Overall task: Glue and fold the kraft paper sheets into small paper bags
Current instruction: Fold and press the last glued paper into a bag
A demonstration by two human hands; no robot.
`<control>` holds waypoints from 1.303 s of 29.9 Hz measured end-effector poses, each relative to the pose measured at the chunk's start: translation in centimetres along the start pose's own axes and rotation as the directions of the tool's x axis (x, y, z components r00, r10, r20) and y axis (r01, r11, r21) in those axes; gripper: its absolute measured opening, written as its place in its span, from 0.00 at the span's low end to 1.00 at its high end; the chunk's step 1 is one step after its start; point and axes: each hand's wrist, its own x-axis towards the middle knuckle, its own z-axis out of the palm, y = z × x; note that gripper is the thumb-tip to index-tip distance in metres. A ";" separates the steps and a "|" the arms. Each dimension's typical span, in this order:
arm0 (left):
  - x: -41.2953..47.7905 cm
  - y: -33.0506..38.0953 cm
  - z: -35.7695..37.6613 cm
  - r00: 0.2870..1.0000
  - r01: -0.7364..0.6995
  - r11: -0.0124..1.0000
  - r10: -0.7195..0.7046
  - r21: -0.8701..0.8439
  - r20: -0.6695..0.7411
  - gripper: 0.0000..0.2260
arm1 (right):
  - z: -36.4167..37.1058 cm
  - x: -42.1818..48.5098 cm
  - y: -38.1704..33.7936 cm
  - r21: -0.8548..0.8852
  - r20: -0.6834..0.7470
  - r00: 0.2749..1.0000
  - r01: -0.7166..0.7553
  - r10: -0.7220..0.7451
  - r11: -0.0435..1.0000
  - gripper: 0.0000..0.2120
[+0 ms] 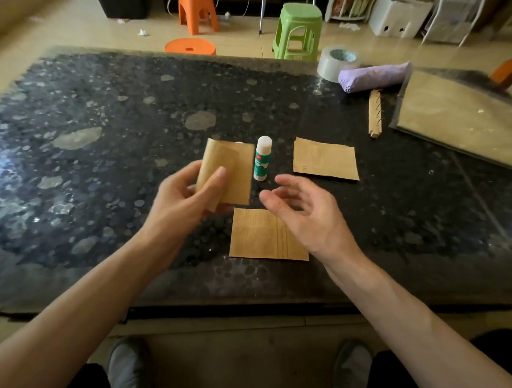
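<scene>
Paper, a small brown kraft sheet folded over (233,168), is above the dark speckled desk (101,126), pinched by the left hand (182,199). The right hand (304,212) is near, its fingers (290,185) loose, holding nothing. The sheet seems light, thin and easily creased; better to pinch it near an edge.

Light: dim, warm; glare is pooling on the table (74,177) at left. Edges are bowing outward. The right hand (305,215) is blurring slightly; the far green stool (297,32) is softening.
</scene>
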 end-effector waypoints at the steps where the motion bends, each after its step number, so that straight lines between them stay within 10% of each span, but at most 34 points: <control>1: -0.3 -0.2 0.5 0.998 0.023 0.999 -0.020 -0.047 0.056 0.14 | 0.2 -0.2 -0.1 0.039 0.035 0.999 -0.040 0.039 0.998 0.27; 10: -0.4 -0.5 2.0 0.941 0.265 0.952 -0.222 -0.150 0.254 0.29 | -0.8 -1.4 -0.7 0.092 -0.108 0.993 -0.041 0.051 0.995 0.03; 17: 1.5 -2.2 -0.9 0.970 -0.121 0.903 0.196 0.411 -0.146 0.18 | -3.9 -1.6 -0.2 0.047 -0.168 0.961 -0.216 0.220 0.975 0.05; 23: 1.2 -2.4 -1.0 0.979 -0.102 0.860 0.177 0.500 -0.105 0.22 | -3.8 -1.9 -0.2 -0.026 -0.069 0.947 -0.316 0.313 0.948 0.07; 29: 1.5 -2.5 -1.4 0.978 -0.148 0.866 0.201 0.477 -0.062 0.01 | -3.5 -1.8 -0.4 -0.110 -0.003 0.944 -0.327 0.329 0.939 0.07; 39: 1.8 -2.8 -1.5 0.979 -0.151 0.854 0.197 0.498 -0.042 0.06 | -3.2 -1.8 -0.3 -0.150 -0.015 0.939 -0.341 0.343 0.928 0.06</control>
